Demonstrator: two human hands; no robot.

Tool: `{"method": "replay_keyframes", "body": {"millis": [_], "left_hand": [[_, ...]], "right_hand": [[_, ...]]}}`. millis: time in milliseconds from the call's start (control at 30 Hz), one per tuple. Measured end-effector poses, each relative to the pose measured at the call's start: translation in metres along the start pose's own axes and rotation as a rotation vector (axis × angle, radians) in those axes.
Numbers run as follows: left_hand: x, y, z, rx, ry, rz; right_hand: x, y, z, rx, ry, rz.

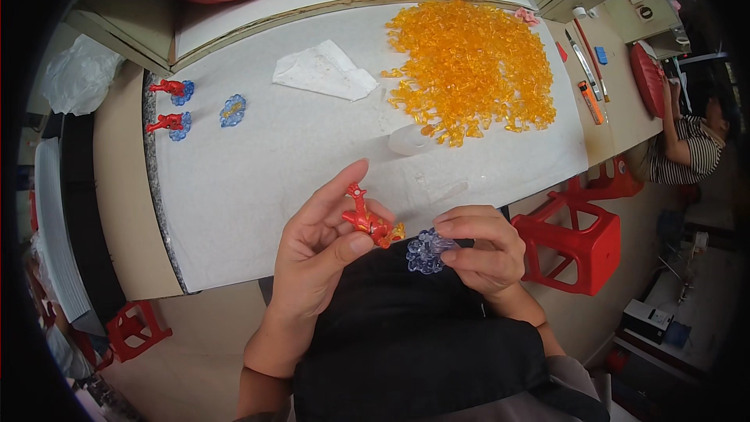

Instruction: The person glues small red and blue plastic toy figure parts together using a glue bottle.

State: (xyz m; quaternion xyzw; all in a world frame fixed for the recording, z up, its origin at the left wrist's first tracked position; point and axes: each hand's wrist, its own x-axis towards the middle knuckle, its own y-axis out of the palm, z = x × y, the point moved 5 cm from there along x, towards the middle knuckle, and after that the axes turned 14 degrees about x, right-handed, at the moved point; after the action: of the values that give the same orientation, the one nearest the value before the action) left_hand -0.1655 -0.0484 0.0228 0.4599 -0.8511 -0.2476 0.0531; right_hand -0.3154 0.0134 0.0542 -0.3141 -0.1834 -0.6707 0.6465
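My left hand (pixel 316 254) pinches a small red plastic figure (pixel 366 216) with an orange tip, held above my lap at the table's near edge. My right hand (pixel 483 246) grips a translucent blue flower-shaped base (pixel 426 252) just right of the figure; the two parts are close but apart. On the far left of the white table cover (pixel 258 180) stand two red figures on blue bases (pixel 173 91) (pixel 172 124), with a lone blue base holding an orange piece (pixel 233 110) beside them.
A big heap of orange translucent pieces (pixel 469 70) lies at the table's far right. A crumpled white tissue (pixel 324 70) and a clear plastic cap (pixel 408 139) lie mid-table. Red stools (pixel 582 238) stand at right, where another person (pixel 691 144) sits.
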Motion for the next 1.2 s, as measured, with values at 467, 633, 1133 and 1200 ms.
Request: {"method": "replay_keyframes", "body": {"millis": [467,633,1133,1200], "left_hand": [[0.002,0.006,0.004,0.051,-0.021,0.049],[0.001,0.008,0.003,0.028,-0.028,0.087],[0.003,0.006,0.008,-0.289,-0.098,0.099],[0.004,0.005,0.011,-0.303,-0.109,0.109]], "right_hand": [[0.003,0.002,-0.002,0.243,0.174,0.001],[0.006,0.005,-0.005,0.347,0.185,-0.036],[0.016,0.01,0.019,-0.054,-0.117,0.168],[0.018,0.011,0.019,-0.071,-0.115,0.163]]}}
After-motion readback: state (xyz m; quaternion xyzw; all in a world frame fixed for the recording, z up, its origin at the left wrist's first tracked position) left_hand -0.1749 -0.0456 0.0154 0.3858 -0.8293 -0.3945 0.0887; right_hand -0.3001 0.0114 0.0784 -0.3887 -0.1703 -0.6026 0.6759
